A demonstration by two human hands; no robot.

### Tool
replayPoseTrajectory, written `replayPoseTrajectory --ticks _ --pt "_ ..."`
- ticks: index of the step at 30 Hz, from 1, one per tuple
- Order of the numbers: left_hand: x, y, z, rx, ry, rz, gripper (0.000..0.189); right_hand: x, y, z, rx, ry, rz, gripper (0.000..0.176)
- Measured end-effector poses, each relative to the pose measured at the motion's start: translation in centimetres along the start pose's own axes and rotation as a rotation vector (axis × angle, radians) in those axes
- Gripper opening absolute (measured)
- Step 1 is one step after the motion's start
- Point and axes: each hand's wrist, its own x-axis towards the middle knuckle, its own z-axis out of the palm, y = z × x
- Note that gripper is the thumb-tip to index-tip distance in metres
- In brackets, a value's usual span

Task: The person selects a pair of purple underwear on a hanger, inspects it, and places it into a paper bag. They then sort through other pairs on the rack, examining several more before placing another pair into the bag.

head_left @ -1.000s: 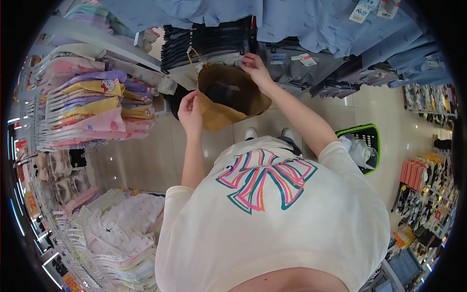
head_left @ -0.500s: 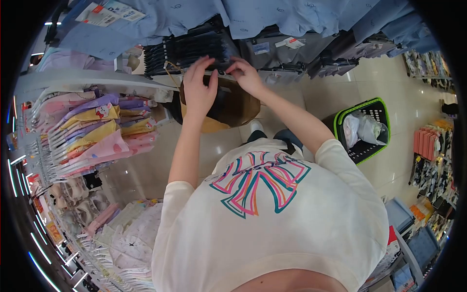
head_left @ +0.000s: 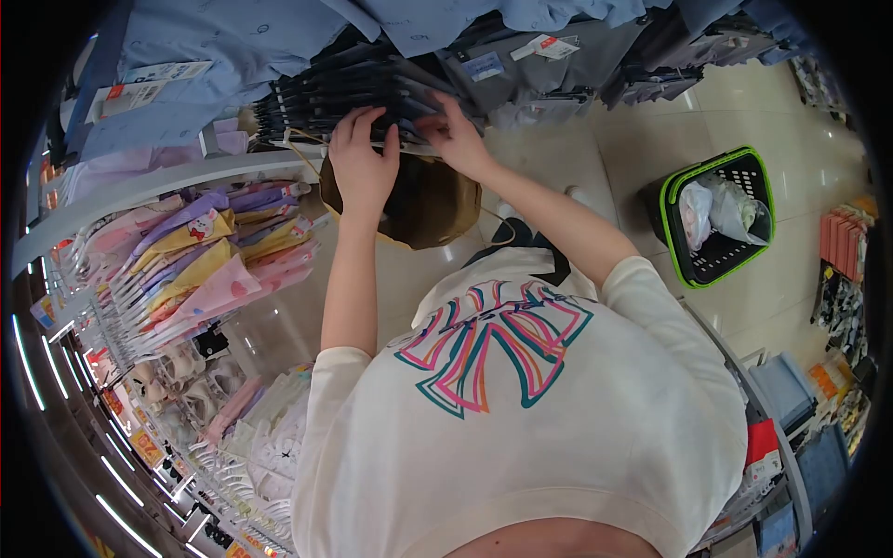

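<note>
Head view: both hands sit further left in frame than before; the basket (head_left: pixel 674 232) shows further right. Edges: grey rail (head_left: pixel 139 192) and pastel clothes (head_left: pixel 214 256) lie on the left-hand side, blue shirts (head_left: pixel 233 42) beyond the hands. Open floor (head_left: pixel 586 153) runs between the brown bag (head_left: pixel 451 216) and basket. Left hand (head_left: pixel 363 160) is part open, fingers bent; right hand (head_left: pixel 456 139) is part open, fingers spread. Both at the dark garments' (head_left: pixel 326 88) near edge; can't tell if either pinches cloth. Bag opening lies just below both hands.

Green-rimmed black basket (head_left: pixel 672 223), tiled floor (head_left: pixel 642 153)
</note>
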Motion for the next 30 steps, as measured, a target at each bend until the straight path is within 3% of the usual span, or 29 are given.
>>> replayPoseTrajectory --ticks 9,13,19,24,27,30 --pt "-0.2 0.0 -0.6 -0.045 -0.017 -0.005 0.028 -0.8 -0.2 0.1 0.04 -0.032 0.04 0.023" --pt "0.0 0.2 -0.9 -0.066 -0.025 -0.021 0.03 -1.4 -0.8 0.1 0.006 -0.029 0.033 0.024" --pt "0.3 1.5 -0.7 -0.051 -0.038 -0.009 0.036 -1.3 -0.8 0.1 -0.129 0.022 -0.143 0.024" --pt "0.2 1.3 0.1 0.094 -0.106 0.062 0.044 -1.2 -1.3 -0.1 -0.147 0.029 -0.09 0.023" --pt "0.2 1.4 0.3 0.067 -0.127 0.07 0.046 -0.9 -1.8 0.1 -0.16 0.08 -0.031 0.026" --pt "0.1 0.8 0.3 0.008 -0.133 0.091 0.053 -0.2 -1.5 0.6 -0.166 0.27 -0.173 0.034"
